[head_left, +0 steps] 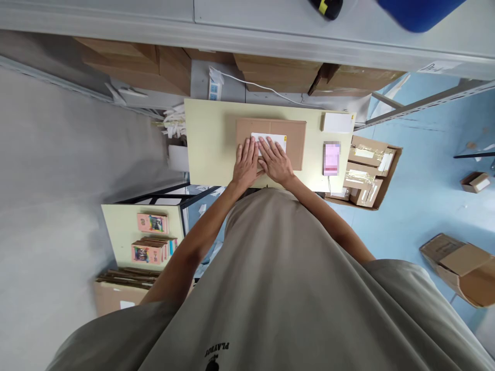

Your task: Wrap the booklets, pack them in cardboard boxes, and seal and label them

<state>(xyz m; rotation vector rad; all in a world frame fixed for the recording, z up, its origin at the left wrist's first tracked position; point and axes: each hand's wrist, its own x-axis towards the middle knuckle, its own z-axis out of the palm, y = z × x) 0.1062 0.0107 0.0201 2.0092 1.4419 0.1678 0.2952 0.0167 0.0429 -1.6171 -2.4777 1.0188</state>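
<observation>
A flat brown cardboard box (295,149) lies on the pale yellow table (211,139) in front of me. On its top is a white label (276,138) with a small yellow mark at its right corner. My left hand (245,164) lies flat on the box at the label's left edge, fingers stretched out. My right hand (276,162) rests flat across the label, fingers spread, covering its lower part. The two hands are close together, and neither grips anything.
At the table's right lie a stack of white labels (337,123) and a phone (331,158) with a cable. A carton of taped parcels (363,170) stands on the right. Behind are cardboard boxes (278,72) under a grey shelf (251,33). Books (149,252) lie on a side table.
</observation>
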